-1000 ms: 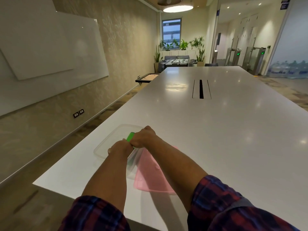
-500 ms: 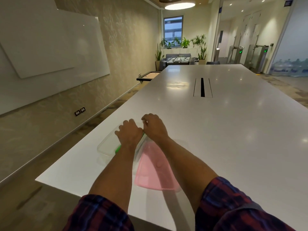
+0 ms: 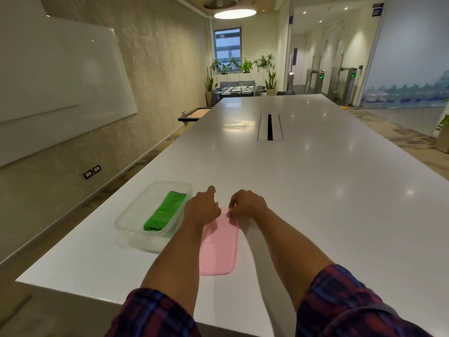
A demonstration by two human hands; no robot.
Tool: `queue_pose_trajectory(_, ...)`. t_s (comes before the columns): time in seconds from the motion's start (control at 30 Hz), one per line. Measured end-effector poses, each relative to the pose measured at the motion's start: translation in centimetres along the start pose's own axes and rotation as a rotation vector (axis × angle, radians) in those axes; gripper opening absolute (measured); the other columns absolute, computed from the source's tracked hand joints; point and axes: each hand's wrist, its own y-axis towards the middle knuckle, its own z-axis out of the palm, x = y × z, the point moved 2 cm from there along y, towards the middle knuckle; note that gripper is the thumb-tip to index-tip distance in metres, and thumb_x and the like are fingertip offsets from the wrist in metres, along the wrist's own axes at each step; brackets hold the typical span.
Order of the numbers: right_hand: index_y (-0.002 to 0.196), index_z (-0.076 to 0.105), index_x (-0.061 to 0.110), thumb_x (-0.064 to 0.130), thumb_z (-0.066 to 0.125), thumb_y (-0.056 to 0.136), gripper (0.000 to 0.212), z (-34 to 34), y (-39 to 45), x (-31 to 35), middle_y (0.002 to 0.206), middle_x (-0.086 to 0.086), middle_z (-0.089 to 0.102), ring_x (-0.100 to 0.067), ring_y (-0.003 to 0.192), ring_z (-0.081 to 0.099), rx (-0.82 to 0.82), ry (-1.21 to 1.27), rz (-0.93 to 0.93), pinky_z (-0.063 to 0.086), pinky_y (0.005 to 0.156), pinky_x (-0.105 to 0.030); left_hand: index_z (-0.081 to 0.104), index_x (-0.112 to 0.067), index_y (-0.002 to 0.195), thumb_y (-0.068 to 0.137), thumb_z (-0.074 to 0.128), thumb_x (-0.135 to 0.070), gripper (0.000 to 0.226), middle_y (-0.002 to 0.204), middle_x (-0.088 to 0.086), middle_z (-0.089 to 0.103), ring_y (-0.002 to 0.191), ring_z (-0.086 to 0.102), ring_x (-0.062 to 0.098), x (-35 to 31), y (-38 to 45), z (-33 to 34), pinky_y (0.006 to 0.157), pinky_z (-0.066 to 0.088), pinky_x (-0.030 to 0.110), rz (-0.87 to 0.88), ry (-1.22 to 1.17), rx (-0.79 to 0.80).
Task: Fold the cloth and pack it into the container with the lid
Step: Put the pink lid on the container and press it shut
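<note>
A folded green cloth point(image 3: 165, 211) lies inside the clear plastic container point(image 3: 128, 221) near the table's front left corner. Just right of the container, a pink lid point(image 3: 220, 249) lies flat on the table. My left hand point(image 3: 201, 210) hovers over the lid's far left corner with its fingers loosely bent and the index finger pointing forward; it holds nothing that I can see. My right hand point(image 3: 247, 205) is at the lid's far edge, its fingertips curled down and pinching that edge.
The long white table point(image 3: 303, 190) stretches ahead, with a cable slot point(image 3: 269, 127) in its middle. Its left edge drops to the floor beside the whiteboard wall. Plants and a foosball table stand at the far end of the room.
Both hands have left the container and moved right to the far end of the pink lid. The green cloth now lies uncovered in the container.
</note>
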Motion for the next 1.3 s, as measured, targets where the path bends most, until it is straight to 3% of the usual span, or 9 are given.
queue_pose_trajectory(0.13,0.085,0.074,0.02,0.022,0.073,0.076,0.009,0.5,-1.1,-1.2,0.083,0.005,0.076,-0.016,0.084,0.071,-0.037,0.137,0.013,0.058,0.079,-0.034,0.04,-0.016,0.139,0.092,0.054,-0.038,0.055,0.126,0.012,0.064,0.114,0.062,0.033,0.1,-0.2,1.4,0.092,0.052,0.043,-0.084,0.004,0.175)
queue_pose_trajectory(0.3,0.09,0.07,0.021,0.013,0.056,0.083,0.017,-0.5,-1.5,-0.9,0.096,0.002,0.073,-0.022,0.09,0.068,-0.132,0.095,-0.011,0.054,0.077,-0.034,0.042,-0.019,0.144,0.092,0.05,-0.049,0.061,0.139,0.013,0.056,0.126,0.055,0.034,-0.8,-0.2,1.6,0.102,0.047,0.045,-0.127,-0.061,0.246)
queue_pose_trajectory(0.67,0.094,0.055,0.016,0.003,0.052,0.091,0.014,-5.6,-2.5,1.1,0.081,-0.004,0.063,-0.026,0.063,0.059,-0.682,0.147,-0.192,0.055,0.061,-0.043,0.049,-0.017,0.13,0.098,0.043,-0.057,0.051,0.133,0.017,0.041,0.108,0.061,0.04,-5.6,0.7,-5.8,0.083,0.044,0.038,-0.14,-0.344,-0.21)
queue_pose_trajectory(0.77,0.1,0.057,0.015,0.013,0.057,0.097,0.003,-6.9,-3.2,2.0,0.089,-0.004,0.064,-0.025,0.062,0.06,-0.793,0.149,-0.31,0.057,0.059,-0.04,0.047,-0.015,0.125,0.099,0.041,-0.057,0.05,0.13,0.016,0.041,0.1,0.062,0.035,-6.6,0.7,-7.7,0.074,0.042,0.034,-0.176,-0.437,-0.368)
queue_pose_trajectory(0.87,0.108,0.061,0.012,0.017,0.066,0.095,0.015,-7.4,-3.9,3.4,0.102,-0.007,0.067,-0.025,0.058,0.061,-0.87,0.083,-0.434,0.055,0.05,-0.034,0.045,-0.013,0.126,0.097,0.046,-0.054,0.05,0.132,0.016,0.04,0.1,0.062,0.035,-6.4,1.0,-9.2,0.072,0.043,0.035,-0.293,-0.545,-0.465)
queue_pose_trajectory(0.97,0.114,0.064,0.007,0.008,0.076,0.083,0.033,-6.7,-4.1,4.9,0.108,-0.01,0.066,-0.027,0.048,0.056,-0.875,-0.038,-0.542,0.048,0.039,-0.029,0.037,-0.008,0.138,0.091,0.057,-0.036,0.059,0.139,0.02,0.037,0.108,0.061,0.041,-5.1,1.0,-10.6,0.075,0.047,0.038,-0.432,-0.613,-0.457)
queue_pose_trajectory(1.1,0.131,0.06,0.002,-0.005,0.074,0.075,0.059,-5.7,-4.5,6.4,0.114,-0.017,0.063,-0.026,0.043,0.05,-0.842,-0.197,-0.647,0.047,0.036,-0.03,0.034,-0.007,0.139,0.082,0.054,-0.032,0.065,0.136,0.021,0.043,0.113,0.056,0.043,-2.9,0.5,-12.2,0.096,0.048,0.048,-0.563,-0.647,-0.423)
queue_pose_trajectory(1.17,0.127,0.063,-0.001,-0.008,0.075,0.074,0.055,-5.1,-4.9,7.3,0.113,-0.018,0.064,-0.025,0.044,0.051,-0.839,-0.233,-0.704,0.047,0.036,-0.03,0.042,-0.006,0.134,0.077,0.051,-0.035,0.065,0.133,0.021,0.048,0.114,0.056,0.041,-1.1,0.6,-12.7,0.099,0.046,0.047,-0.63,-0.664,-0.369)
queue_pose_trajectory(1.3,0.113,0.069,0.002,0.002,0.074,0.082,0.032,-3.7,-5.9,9.3,0.11,-0.017,0.065,-0.027,0.048,0.058,-0.811,-0.219,-0.76,0.047,0.035,-0.031,0.062,-0.004,0.102,0.066,0.049,-0.032,0.047,0.108,0.019,0.066,0.087,0.066,0.038,3.9,1.2,-12.3,0.089,0.059,0.05,-0.619,-0.618,-0.187)
